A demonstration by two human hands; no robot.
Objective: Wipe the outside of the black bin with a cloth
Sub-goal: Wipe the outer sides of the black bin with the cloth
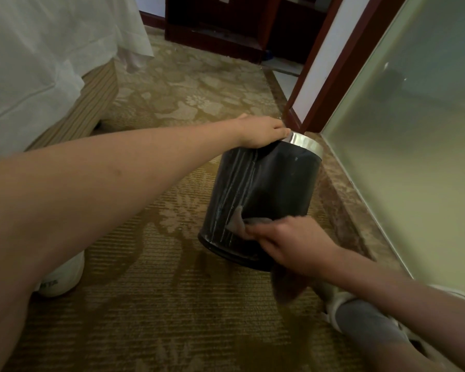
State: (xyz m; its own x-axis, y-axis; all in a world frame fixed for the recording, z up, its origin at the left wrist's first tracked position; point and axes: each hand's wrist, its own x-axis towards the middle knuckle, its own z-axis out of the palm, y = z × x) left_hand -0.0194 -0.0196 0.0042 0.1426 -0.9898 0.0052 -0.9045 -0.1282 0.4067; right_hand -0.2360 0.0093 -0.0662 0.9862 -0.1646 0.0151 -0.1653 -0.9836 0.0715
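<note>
The black bin (pixel 277 183) with a silver rim stands tilted on the carpet, its top leaning away from me toward the wall. My left hand (pixel 263 131) grips the rim at its top left. My right hand (pixel 287 241) holds a grey cloth (pixel 236 222) against the lower side of the bin, near its base. More of the cloth hangs down below my right wrist. Pale wet streaks run down the bin's left side.
A patterned carpet (pixel 172 304) covers the floor. A bed with white sheets (pixel 38 63) stands at the left. A frosted glass panel (pixel 414 143) with a stone sill runs along the right. My white shoes (pixel 62 277) sit beside the bin; dark wooden furniture (pixel 218 28) is behind.
</note>
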